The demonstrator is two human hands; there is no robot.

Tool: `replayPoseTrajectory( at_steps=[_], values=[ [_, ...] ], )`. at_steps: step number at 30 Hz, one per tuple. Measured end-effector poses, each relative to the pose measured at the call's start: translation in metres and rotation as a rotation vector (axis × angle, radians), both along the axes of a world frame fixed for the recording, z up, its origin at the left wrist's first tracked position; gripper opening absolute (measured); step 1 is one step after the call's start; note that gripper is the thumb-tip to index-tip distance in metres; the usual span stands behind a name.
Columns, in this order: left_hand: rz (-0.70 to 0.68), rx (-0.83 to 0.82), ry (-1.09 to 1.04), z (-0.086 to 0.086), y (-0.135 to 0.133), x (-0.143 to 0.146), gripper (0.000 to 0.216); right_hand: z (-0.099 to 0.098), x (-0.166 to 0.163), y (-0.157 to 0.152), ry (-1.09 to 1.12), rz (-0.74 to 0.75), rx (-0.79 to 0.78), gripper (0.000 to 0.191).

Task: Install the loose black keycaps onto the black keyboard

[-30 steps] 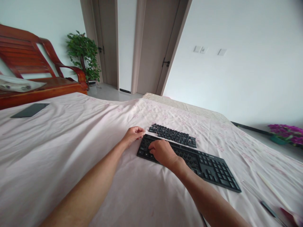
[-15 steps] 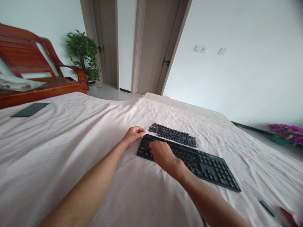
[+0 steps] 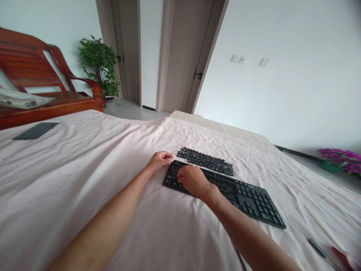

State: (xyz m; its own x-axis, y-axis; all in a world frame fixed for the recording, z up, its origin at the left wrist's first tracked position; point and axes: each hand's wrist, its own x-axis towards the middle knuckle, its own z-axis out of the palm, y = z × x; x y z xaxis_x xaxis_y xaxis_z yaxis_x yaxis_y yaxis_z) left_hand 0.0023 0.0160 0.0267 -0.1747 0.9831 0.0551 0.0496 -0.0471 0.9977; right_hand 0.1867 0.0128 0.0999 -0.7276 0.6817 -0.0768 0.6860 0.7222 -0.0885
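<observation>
A black keyboard [image 3: 254,199] lies slantwise on the bed, its main key area showing many bare key sockets. My left hand [image 3: 160,162] is closed in a pinch at the keyboard's far left corner. Over the left part of the key area, my right hand [image 3: 194,180] has its fingers curled down onto the keys. Its fingertips are partly hidden, so whatever they may hold does not show. Just beyond the keyboard, loose black keycaps [image 3: 208,160] are laid out in rows on the sheet.
A pale patterned sheet [image 3: 113,158] covers the bed in folds. At the right lie a thin dark-handled tool [image 3: 318,248] and a long pale stick [image 3: 324,226]. A dark flat tablet-like object [image 3: 36,131] lies far left. Beyond are a wooden bench [image 3: 56,98] and a plant [image 3: 98,64].
My right hand and forearm have shifted very slightly, with the wrist a little higher. The left hand, keyboard and keycap rows stay almost where they were.
</observation>
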Motion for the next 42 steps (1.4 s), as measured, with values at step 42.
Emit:
replayPoseTrajectory(
  at_steps=[42],
  values=[
    [-0.029, 0.017, -0.026, -0.006, 0.002, 0.0, 0.039, -0.006, 0.0, 0.037, 0.03, -0.108, -0.404, 0.014]
  ],
)
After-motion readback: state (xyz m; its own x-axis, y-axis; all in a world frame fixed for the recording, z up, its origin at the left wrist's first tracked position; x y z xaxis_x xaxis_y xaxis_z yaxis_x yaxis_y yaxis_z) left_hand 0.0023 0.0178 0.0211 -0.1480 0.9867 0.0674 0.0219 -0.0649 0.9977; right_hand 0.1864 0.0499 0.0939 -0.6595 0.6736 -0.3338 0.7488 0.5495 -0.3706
